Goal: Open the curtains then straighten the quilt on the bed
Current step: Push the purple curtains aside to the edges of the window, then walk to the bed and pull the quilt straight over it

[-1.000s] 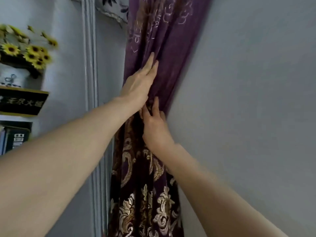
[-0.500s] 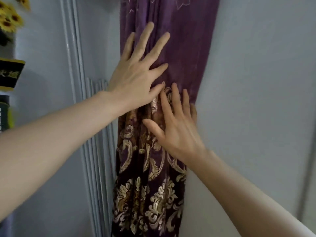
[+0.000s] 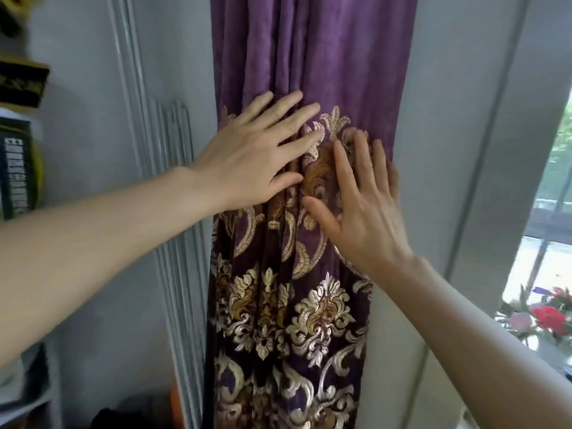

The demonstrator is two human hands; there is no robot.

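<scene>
Curtain point(image 3: 309, 57): purple fabric, gathered into one narrow vertical bundle of folds against a pale grey wall point(image 3: 448, 119). Upper part plain purple; lower part worked with gold and cream scroll and leaf motifs.

Nearest the camera, two bare forearms reach in from the lower left and lower right corners.

Left hand point(image 3: 247, 159): palm flat on the bundle at the line where the embroidery begins, fingers spread and extended up and to the right, nothing gripped.

Right hand point(image 3: 365, 209): just beside and slightly below the left, palm flat on the right half of the bundle, fingers straight and pointing up, thumb splayed to the left, nothing gripped. Its outer fingers lie at the curtain's right edge, where cloth meets wall.

Left of the curtain: pale vertical moulding strips point(image 3: 173, 243) on the wall.

Far left edge: shelf unit point(image 3: 21, 404) with dark boxes or books, lettering too blurred to read.

Far right edge: window point(image 3: 554, 193), daylight and greenery outside; red and pink flowers point(image 3: 548, 317) at its lower part.
</scene>
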